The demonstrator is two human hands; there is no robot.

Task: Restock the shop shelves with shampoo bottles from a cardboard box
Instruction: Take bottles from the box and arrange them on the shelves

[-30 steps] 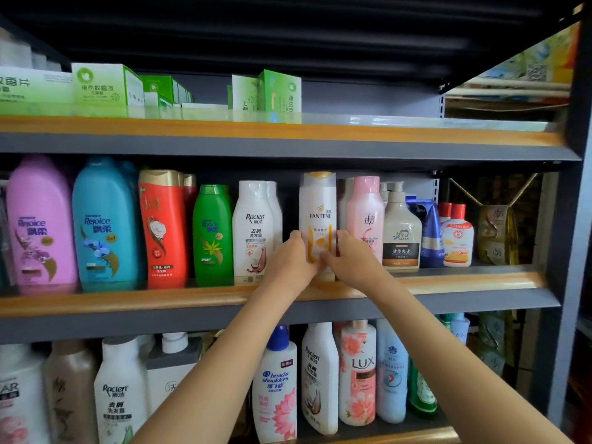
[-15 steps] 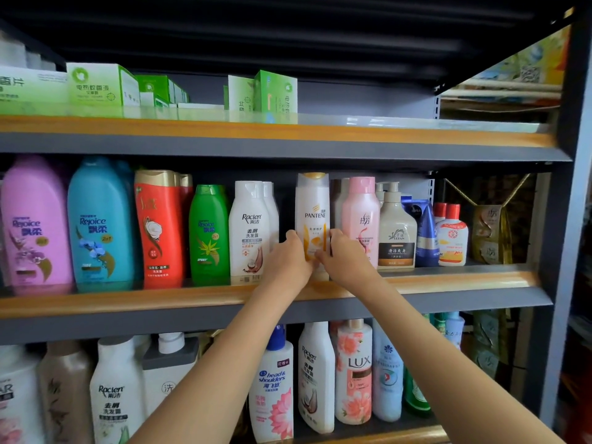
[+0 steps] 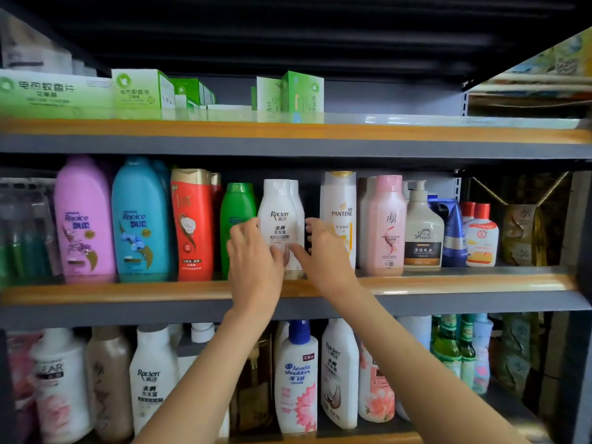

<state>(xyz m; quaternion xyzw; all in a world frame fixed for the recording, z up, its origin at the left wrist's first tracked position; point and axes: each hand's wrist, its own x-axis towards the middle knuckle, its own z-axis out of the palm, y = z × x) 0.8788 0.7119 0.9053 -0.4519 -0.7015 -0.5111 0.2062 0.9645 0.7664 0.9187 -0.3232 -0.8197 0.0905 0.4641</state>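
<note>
Both hands moved from the Pantene (image 3: 340, 216) to the Raclen bottle (image 3: 278, 216); left hand (image 3: 254, 261) and right hand (image 3: 325, 254) clasp its sides. Smooth plastic, probably slippery; hold low.

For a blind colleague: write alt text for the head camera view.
Both hands, left hand and right hand, hold a white Raclen bottle on the middle shelf, between a green bottle and a Pantene bottle.
</note>
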